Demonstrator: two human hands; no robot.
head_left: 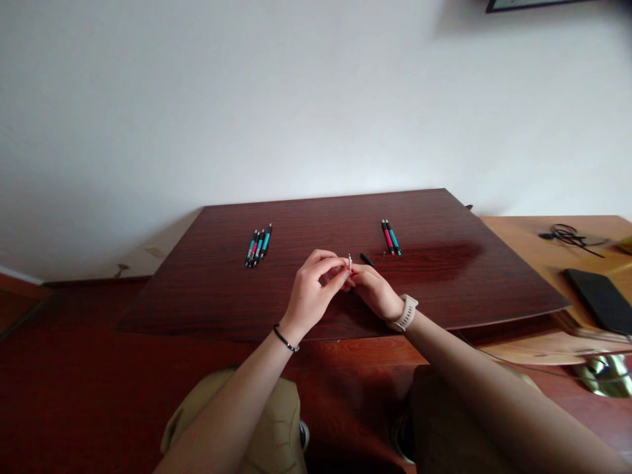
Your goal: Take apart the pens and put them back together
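Observation:
My left hand [320, 284] and my right hand [374, 289] meet over the front part of the dark wooden table, both with fingers closed in a pinch. Between them stands a partly dismantled pen, its slim whitish inner part [350, 261] pointing up from the fingertips. A bit of red shows at the right fingers; the rest of the pen is hidden. Just beyond my right hand lies a loose black pen piece [366, 259]. Close to it is a tiny part [384, 254], too small to name.
Several blue and pink pens [258, 245] lie grouped on the table's left side. A pink pen [388, 238] and a blue pen [394, 237] lie at the right. A lighter side table [518, 243] holds a black cable [567, 236] and a dark flat object [600, 299].

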